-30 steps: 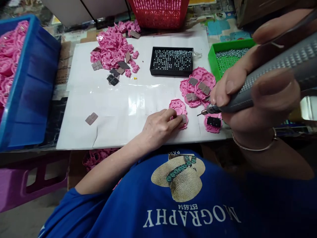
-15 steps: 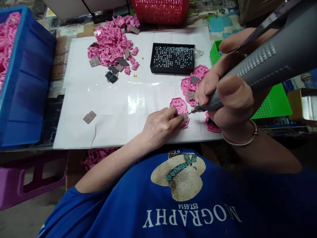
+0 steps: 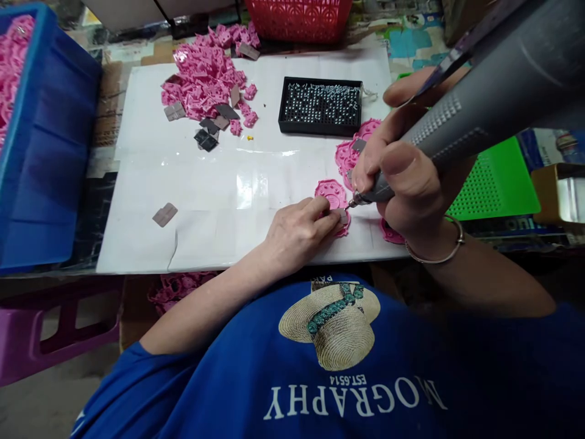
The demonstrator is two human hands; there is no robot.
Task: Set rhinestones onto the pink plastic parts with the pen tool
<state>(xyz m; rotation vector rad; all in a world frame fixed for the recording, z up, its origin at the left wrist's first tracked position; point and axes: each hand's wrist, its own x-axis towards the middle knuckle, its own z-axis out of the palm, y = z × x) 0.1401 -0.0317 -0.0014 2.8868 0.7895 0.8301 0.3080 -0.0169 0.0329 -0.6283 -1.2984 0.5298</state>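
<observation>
My right hand [image 3: 406, 177] is wrapped round a grey electric screwdriver [image 3: 475, 116], its tip touching or just above the right edge of a pink plastic part [image 3: 331, 190] near the front of the white board [image 3: 210, 201]. My left hand [image 3: 299, 231] pinches that part and presses a small grey plate [image 3: 342, 216] on it; the fingertips hide some of both. Beyond my right hand lie more pink parts [image 3: 346, 156], partly covered by it. Another pink part [image 3: 392, 233] sits below the screwdriver. Behind stands a black tray of screws [image 3: 320, 106].
A pile of small pink pieces [image 3: 205, 79] with grey plates lies at the back left, and a lone grey plate [image 3: 165, 214] at the left. Around stand a blue bin [image 3: 46, 146], a red basket [image 3: 299, 18] and a green basket [image 3: 498, 183].
My right hand and the screwdriver have moved slightly left, bringing the tip closer to the grey plate's edge. My left hand has stayed almost in place on the pink part.
</observation>
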